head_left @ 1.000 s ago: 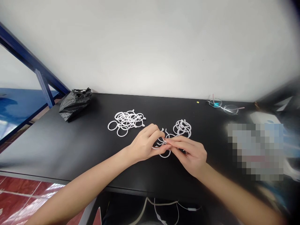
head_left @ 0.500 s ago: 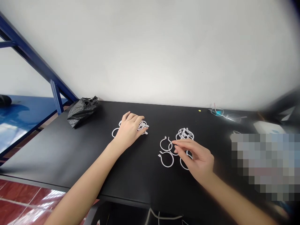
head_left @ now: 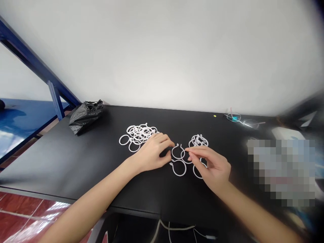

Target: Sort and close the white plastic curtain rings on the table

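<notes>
Farther back, a bag (head_left: 85, 118) and eyeglasses (head_left: 234, 118) flank white rings (head_left: 141, 135).

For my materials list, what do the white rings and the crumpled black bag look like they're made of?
White rings: probably plastic, with a smooth, low-sheen finish; they're thin, evenly white and hold a round shape, though coated metal is possible.
Black bag: likely thin plastic film, glossy, judging by its sharp creases and bright highlights.
</notes>
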The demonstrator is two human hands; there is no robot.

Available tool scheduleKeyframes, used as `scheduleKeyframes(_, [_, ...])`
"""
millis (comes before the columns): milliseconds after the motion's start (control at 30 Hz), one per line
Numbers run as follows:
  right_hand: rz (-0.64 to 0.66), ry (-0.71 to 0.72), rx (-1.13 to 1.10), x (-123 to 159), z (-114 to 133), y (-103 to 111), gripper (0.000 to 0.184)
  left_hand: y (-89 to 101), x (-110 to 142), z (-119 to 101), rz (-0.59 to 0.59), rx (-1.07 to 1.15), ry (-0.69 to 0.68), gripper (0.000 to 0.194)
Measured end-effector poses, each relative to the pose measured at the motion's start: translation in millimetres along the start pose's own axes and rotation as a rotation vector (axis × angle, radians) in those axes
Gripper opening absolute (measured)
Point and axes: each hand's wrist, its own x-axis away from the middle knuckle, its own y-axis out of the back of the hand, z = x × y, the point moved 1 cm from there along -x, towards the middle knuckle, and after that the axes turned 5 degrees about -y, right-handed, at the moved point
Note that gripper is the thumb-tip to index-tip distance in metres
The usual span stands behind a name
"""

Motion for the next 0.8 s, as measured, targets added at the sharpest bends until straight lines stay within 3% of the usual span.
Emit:
scheduleKeyframes(233, [0.007,0.002,-0.011,-1,0,-2,0.032,-11.8,3,-13,0.230,0.053,-0.071,0.025])
scheduleKeyframes(433, [0.007,0.006,-0.007,-2,2,-1,0.032,-14.9,3,-10,0.242,0.107,-0.054,0.014])
scheduleKeyframes(800, [0.010,0.017,0.008,-4,2,-1,0.029,-8.8,3,-16,0.324,0.269,-0.007,0.018])
